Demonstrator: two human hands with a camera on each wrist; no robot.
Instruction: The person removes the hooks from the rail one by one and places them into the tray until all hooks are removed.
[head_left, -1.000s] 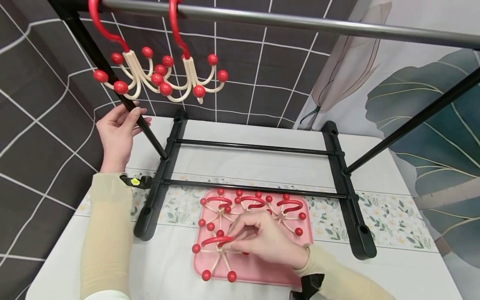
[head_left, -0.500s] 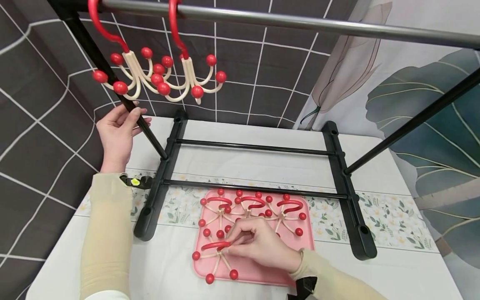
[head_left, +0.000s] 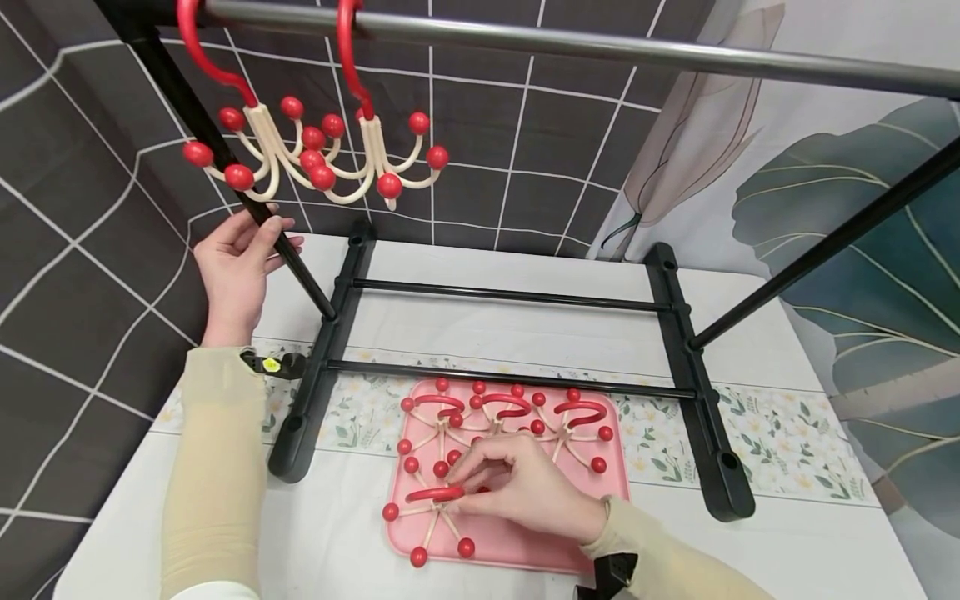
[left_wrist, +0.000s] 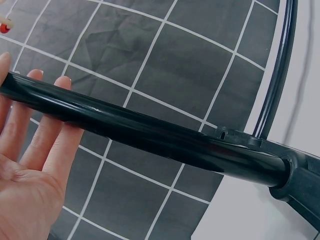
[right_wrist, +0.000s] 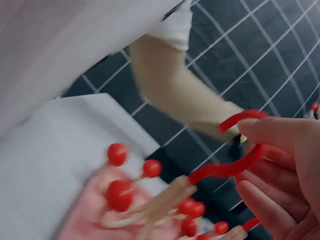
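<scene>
Right wrist: right fingers [right_wrist: 265,200] pinch a hanger [right_wrist: 172,195] by its hook [right_wrist: 227,167].

The head camera looked forward and down over the white table [head_left: 330,533], far enough back to take in both hands. The left wrist camera sat close to the left hand [head_left: 236,279] and faced along the black post [head_left: 302,271] toward its base foot [head_left: 296,437]; the head view shared all three. The right wrist camera, steeply tilted, looked from close beside the right hand [head_left: 528,500] across the red hook [right_wrist: 235,167] toward the left sleeve [right_wrist: 175,95]. It shared these and the pink tray [head_left: 540,546] with the head view, and the dark grid backdrop [head_left: 487,142] showed in all three.
</scene>
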